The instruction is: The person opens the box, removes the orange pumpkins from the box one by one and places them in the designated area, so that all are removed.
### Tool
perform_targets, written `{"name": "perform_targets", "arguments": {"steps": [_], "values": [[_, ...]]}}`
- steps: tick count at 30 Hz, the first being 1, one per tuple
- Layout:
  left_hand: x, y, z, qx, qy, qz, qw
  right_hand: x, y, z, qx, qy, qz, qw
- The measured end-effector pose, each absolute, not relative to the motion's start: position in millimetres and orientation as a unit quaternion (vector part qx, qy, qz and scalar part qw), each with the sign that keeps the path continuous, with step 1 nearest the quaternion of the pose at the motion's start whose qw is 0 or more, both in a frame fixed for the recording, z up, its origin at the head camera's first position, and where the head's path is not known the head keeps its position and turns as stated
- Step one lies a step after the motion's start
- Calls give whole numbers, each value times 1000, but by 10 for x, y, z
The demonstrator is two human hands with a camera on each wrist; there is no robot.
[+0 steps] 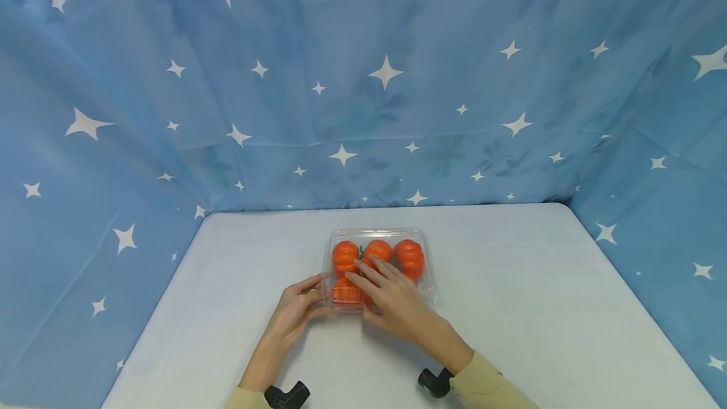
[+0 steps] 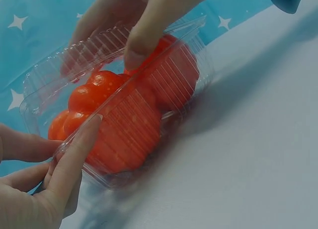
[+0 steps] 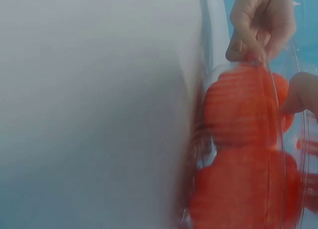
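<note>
A clear plastic clamshell box lies on the white table with several ribbed orange-red tomatoes inside, a bit of green stem showing between them. My left hand pinches the box's left rim, thumb and fingers on either side of it in the left wrist view. Over the front of the box, my right hand grips the clear lid: its thumb is on the near side by the tomatoes, its fingers show through the plastic beyond. Whether the lid's edge touches the base cannot be told.
The white table extends on both sides of the box. A blue curtain with white stars hangs behind and along the sides. Dark wrist devices sit at both sleeves.
</note>
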State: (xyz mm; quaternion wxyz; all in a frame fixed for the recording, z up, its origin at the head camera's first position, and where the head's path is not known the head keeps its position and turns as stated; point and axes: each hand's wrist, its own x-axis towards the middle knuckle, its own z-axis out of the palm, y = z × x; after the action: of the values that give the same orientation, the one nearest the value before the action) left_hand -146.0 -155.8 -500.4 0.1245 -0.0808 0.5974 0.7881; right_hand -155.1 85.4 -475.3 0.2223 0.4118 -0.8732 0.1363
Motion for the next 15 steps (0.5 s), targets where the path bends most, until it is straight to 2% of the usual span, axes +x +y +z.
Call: {"name": "perform_targets", "arguments": {"steps": [15], "values": [[-1438, -1532, -4990, -102, 582, 799, 114, -1488, 1215, -4791, 399, -876, 140, 232]]}}
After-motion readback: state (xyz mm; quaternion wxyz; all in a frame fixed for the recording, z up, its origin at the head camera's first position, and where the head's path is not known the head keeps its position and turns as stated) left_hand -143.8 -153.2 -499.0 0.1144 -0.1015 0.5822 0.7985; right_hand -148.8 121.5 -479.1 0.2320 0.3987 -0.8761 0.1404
